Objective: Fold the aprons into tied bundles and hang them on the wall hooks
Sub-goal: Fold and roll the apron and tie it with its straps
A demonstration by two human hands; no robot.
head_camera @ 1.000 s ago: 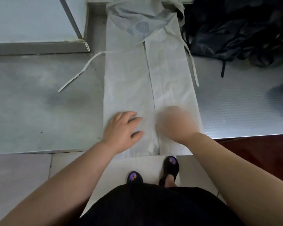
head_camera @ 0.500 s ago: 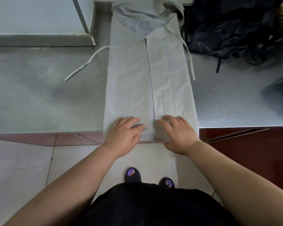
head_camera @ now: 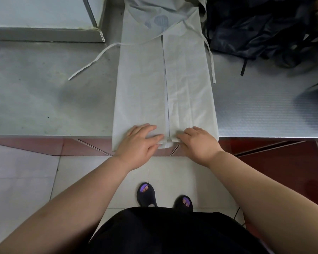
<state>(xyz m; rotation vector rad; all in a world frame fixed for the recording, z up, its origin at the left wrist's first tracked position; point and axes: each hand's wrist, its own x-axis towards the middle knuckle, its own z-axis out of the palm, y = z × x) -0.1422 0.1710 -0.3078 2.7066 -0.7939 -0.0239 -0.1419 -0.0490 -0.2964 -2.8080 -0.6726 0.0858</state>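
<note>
A pale grey apron (head_camera: 141, 79) lies lengthwise on the table, both long sides folded in to meet at a centre seam. Its near hem hangs slightly over the table's front edge. My left hand (head_camera: 139, 143) rests on the left half of the hem and pinches a raised fold of cloth between fingers and thumb. My right hand (head_camera: 198, 142) grips the right half of the hem, fingers curled toward the seam. One tie strap (head_camera: 92, 63) trails left across the table, and the other strap (head_camera: 210, 59) runs down the apron's right side.
A heap of dark aprons (head_camera: 264, 28) sits at the back right on the ribbed metal tabletop (head_camera: 264, 110). The left tabletop (head_camera: 44, 92) is dull grey, with a raised ledge (head_camera: 44, 33) behind it. Below are floor tiles and my sandalled feet.
Both hands have slid down the apron to its near hem at the table edge. The hem now lifts slightly between my fingers. The camera has drawn back from the table.
</note>
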